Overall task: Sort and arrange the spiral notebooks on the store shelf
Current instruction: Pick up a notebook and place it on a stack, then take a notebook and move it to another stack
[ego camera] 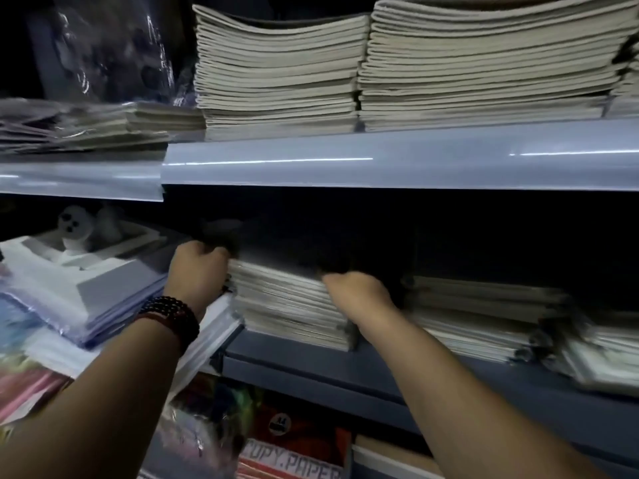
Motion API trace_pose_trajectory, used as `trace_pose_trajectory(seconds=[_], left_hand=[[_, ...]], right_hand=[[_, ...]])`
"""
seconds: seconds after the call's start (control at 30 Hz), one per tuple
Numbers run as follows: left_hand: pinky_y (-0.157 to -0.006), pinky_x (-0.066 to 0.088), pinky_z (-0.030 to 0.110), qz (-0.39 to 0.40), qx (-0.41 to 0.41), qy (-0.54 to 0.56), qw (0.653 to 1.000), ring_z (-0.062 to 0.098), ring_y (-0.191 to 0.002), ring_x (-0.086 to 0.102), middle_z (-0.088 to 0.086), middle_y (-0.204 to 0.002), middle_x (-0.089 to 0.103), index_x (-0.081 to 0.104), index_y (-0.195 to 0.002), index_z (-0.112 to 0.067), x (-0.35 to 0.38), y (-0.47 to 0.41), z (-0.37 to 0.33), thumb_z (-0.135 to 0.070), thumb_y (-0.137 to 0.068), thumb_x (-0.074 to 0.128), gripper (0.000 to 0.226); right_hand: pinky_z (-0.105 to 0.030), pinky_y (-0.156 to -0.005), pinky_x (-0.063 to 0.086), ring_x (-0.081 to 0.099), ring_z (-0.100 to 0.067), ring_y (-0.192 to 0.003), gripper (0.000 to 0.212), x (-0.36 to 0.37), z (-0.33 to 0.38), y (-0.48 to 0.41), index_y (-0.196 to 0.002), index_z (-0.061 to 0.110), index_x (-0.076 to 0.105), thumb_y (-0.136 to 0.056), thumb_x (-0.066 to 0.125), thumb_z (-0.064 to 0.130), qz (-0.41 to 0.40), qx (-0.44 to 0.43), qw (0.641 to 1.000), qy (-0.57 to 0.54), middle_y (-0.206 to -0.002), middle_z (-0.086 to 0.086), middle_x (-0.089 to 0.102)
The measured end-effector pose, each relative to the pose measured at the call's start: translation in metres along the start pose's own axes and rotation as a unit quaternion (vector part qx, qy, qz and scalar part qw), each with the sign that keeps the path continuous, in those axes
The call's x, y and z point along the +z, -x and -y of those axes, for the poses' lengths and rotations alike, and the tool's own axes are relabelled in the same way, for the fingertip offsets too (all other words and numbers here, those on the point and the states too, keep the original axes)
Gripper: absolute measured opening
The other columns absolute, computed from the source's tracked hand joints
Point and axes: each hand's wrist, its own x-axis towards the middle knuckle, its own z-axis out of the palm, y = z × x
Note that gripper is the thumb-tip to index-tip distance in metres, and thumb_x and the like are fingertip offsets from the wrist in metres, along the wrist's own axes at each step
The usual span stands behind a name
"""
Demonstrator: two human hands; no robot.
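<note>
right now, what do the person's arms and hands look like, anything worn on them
The left arm and right arm are bare, with no sleeve in view. The left wrist wears stacked bracelets of dark round beads, one strand dark red. The left hand and right hand wear no glove; no watch shows.

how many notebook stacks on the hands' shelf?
3: pale spiral-notebook stack gripped by left hand and right hand, second stack right of it, third stack at right edge; more may be cropped.
</note>
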Motion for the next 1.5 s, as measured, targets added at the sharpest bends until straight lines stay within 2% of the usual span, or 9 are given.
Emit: trace_pose_trajectory(seconds=[0.13, 0.27, 0.37, 0.47, 0.6, 0.7, 0.93, 1.2, 1.5], left_hand=[[-0.078, 0.054, 0.044, 0.032, -0.019, -0.043, 0.998, 0.03, -0.077, 0.062, 0.016, -0.078, 0.063, 0.059, -0.079, -0.005, -0.002, -0.01, 0.007, -0.013, -0.095, 0.053, 0.019], [-0.092, 0.055, 0.05, 0.049, -0.011, -0.063, 0.997, 0.032, -0.09, 0.065, 0.013, -0.098, 0.069, 0.061, -0.093, -0.013, -0.018, 0.003, 0.012, -0.038, -0.097, 0.054, 0.027], [-0.094, 0.053, 0.055, 0.013, 0.032, -0.106, 0.994, 0.031, -0.1, 0.066, 0.007, -0.104, 0.069, 0.061, -0.093, -0.029, -0.043, 0.024, 0.016, -0.045, -0.093, 0.05, 0.019], [-0.087, 0.053, 0.043, 0.004, 0.092, -0.142, 0.986, 0.022, -0.097, 0.066, 0.001, -0.102, 0.07, 0.065, -0.105, -0.028, -0.052, 0.066, 0.008, -0.026, -0.096, 0.058, 0.012], [-0.068, 0.047, 0.021, 0.097, 0.15, -0.154, 0.972, 0.001, -0.092, 0.064, -0.014, -0.1, 0.07, 0.066, -0.105, -0.029, -0.037, 0.132, -0.004, -0.026, -0.096, 0.063, 0.009], [-0.071, 0.05, 0.019, 0.158, 0.191, -0.154, 0.956, -0.004, -0.088, 0.064, -0.015, -0.1, 0.069, 0.066, -0.105, -0.028, -0.009, 0.172, -0.008, -0.025, -0.094, 0.065, 0.012], [-0.088, 0.054, 0.03, 0.25, 0.305, -0.156, 0.905, -0.003, -0.096, 0.061, -0.02, -0.105, 0.061, 0.062, -0.108, -0.034, 0.085, 0.247, -0.014, -0.028, -0.091, 0.067, 0.019], [-0.078, 0.053, 0.031, 0.306, 0.387, -0.161, 0.855, 0.005, -0.099, 0.058, -0.02, -0.105, 0.058, 0.06, -0.108, -0.034, 0.196, 0.297, -0.047, -0.032, -0.092, 0.065, 0.017], [-0.061, 0.051, 0.032, 0.258, 0.371, -0.162, 0.877, 0.01, -0.08, 0.056, -0.018, -0.088, 0.054, 0.061, -0.094, -0.035, 0.248, 0.337, -0.071, -0.036, -0.089, 0.063, 0.005]], right_hand=[[-0.025, -0.056, 0.037, 0.05, -0.014, -0.061, 0.035, 0.005, -0.002, -0.011, -0.089, 0.018, 0.064, -0.101, 0.041, 0.041, -0.015, -0.009, 0.998, 0.055, -0.076, 0.0, 0.056], [-0.018, -0.037, 0.037, 0.053, -0.011, -0.053, 0.04, 0.002, -0.011, -0.001, -0.086, 0.01, 0.07, -0.1, 0.048, 0.04, -0.05, -0.026, 0.998, -0.01, -0.069, 0.0, 0.059], [-0.017, -0.039, 0.039, 0.053, -0.005, -0.046, 0.037, -0.006, -0.026, 0.018, -0.079, 0.004, 0.064, -0.1, 0.054, 0.032, -0.104, -0.092, 0.989, -0.045, -0.064, -0.001, 0.059], [-0.014, -0.053, 0.044, 0.058, -0.003, -0.062, 0.01, -0.018, -0.042, 0.047, -0.095, 0.016, 0.06, -0.097, 0.06, 0.027, -0.116, -0.155, 0.98, -0.052, -0.077, 0.006, 0.062], [-0.028, -0.079, 0.053, 0.059, -0.008, -0.088, 0.024, -0.039, -0.075, 0.092, -0.12, 0.026, 0.058, -0.096, 0.061, 0.027, -0.123, -0.222, 0.967, 0.028, -0.107, 0.013, 0.057], [-0.028, -0.086, 0.05, 0.053, -0.006, -0.104, 0.023, -0.062, -0.1, 0.126, -0.122, 0.027, 0.055, -0.1, 0.055, 0.032, -0.148, -0.247, 0.952, 0.106, -0.117, 0.016, 0.051], [-0.027, -0.085, 0.048, 0.048, -0.006, -0.11, 0.026, -0.129, -0.173, 0.192, -0.127, 0.029, 0.05, -0.102, 0.051, 0.037, -0.215, -0.199, 0.935, 0.197, -0.122, 0.019, 0.044], [-0.03, -0.072, 0.045, 0.054, -0.017, -0.106, 0.028, -0.243, -0.268, 0.237, -0.125, 0.024, 0.054, -0.098, 0.056, 0.032, -0.324, -0.069, 0.894, 0.303, -0.121, 0.006, 0.052], [-0.042, -0.078, 0.054, 0.055, -0.018, -0.104, 0.028, -0.3, -0.314, 0.244, -0.122, 0.022, 0.056, -0.095, 0.063, 0.025, -0.401, -0.042, 0.879, 0.255, -0.117, 0.007, 0.055]])
